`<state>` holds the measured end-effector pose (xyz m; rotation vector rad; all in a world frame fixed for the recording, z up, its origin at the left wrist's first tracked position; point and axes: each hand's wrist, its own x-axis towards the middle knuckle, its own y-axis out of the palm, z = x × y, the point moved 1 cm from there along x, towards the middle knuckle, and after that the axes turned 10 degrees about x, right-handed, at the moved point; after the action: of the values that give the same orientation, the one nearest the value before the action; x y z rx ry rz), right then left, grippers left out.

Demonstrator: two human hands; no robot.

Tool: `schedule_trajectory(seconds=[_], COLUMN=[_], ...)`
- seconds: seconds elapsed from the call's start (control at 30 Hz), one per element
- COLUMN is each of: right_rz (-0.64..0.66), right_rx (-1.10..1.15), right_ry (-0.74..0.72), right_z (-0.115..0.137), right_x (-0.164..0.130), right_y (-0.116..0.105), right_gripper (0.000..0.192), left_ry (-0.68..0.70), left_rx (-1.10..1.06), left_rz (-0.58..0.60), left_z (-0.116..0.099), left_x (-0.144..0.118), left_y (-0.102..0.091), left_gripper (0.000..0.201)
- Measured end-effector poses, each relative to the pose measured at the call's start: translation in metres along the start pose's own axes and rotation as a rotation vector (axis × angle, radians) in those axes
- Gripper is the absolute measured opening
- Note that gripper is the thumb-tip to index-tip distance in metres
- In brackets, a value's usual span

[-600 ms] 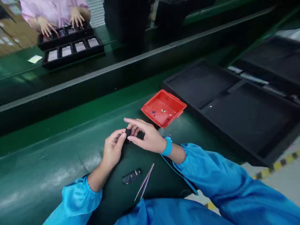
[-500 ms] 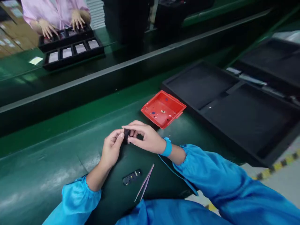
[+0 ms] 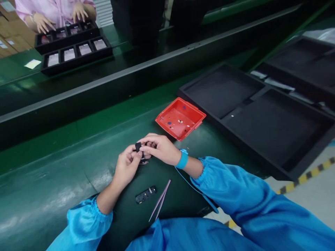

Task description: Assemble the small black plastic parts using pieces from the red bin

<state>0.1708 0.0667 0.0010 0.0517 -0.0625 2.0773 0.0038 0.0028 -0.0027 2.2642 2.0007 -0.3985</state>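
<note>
The left hand (image 3: 127,166) and the right hand (image 3: 159,150) are pinching a small black part (image 3: 138,146). Both sleeves (image 3: 86,223) are showing bright blue, and a blue band (image 3: 182,159) is sitting on the right wrist. Just below the hands, a black piece (image 3: 145,194) and pink tweezers (image 3: 160,200) are lying on the dark green table (image 3: 52,181). Just past the right hand, a red tray (image 3: 180,118) is holding tiny blue and yellow bits. A big black tray (image 3: 261,118) is sitting further right. A yellow and black striped line (image 3: 309,176) is running beside it. Far past the left hand, a person's sleeve (image 3: 56,10) is showing pink.

No writing anywhere looks legible, as far as visible.
</note>
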Motion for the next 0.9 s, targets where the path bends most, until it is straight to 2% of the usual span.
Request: schedule_trajectory(seconds=[0.1,0.2,0.3,0.43,0.6,0.7,0.8,0.9], right_rz=[-0.078,-0.19,-0.159,-0.108,-0.202,-0.208,-0.159,-0.169], right_rx=[-0.033,-0.024,-0.022,-0.007,-0.203,-0.313,-0.35,-0.338], right_ry=[-0.019,-0.006,0.003,0.013,-0.132,-0.216,-0.228,-0.196], right_z=[-0.002,-0.003,-0.002,0.0,0.003,0.009,0.012,0.011], right_x=[-0.001,-0.003,-0.004,-0.004,-0.009,-0.016,-0.019,-0.018], right_y=[0.002,0.006,0.011,0.01,0.01,0.015,0.02,0.022], right_gripper=[0.019,0.019,0.017,0.008,0.02,0.004,0.007,0.009], left_ry=[-0.05,-0.012,0.036,0.061,0.146,0.164,0.184,0.197], left_rx=[-0.02,0.042,0.109,0.146,0.277,0.294,0.411,0.499], left_rz=[-0.019,-0.047,-0.075,-0.089,-0.132,-0.147,-0.186,-0.195], left_z=[-0.001,0.0,0.001,0.003,0.005,0.005,0.002,-0.001], left_x=[0.0,-0.001,-0.003,-0.004,-0.004,-0.004,-0.006,-0.007], left_y=[0.004,0.006,0.007,0.008,0.008,0.008,0.007,0.006], left_gripper=[0.051,0.045,0.035,0.034,0.029,0.03,0.027,0.026])
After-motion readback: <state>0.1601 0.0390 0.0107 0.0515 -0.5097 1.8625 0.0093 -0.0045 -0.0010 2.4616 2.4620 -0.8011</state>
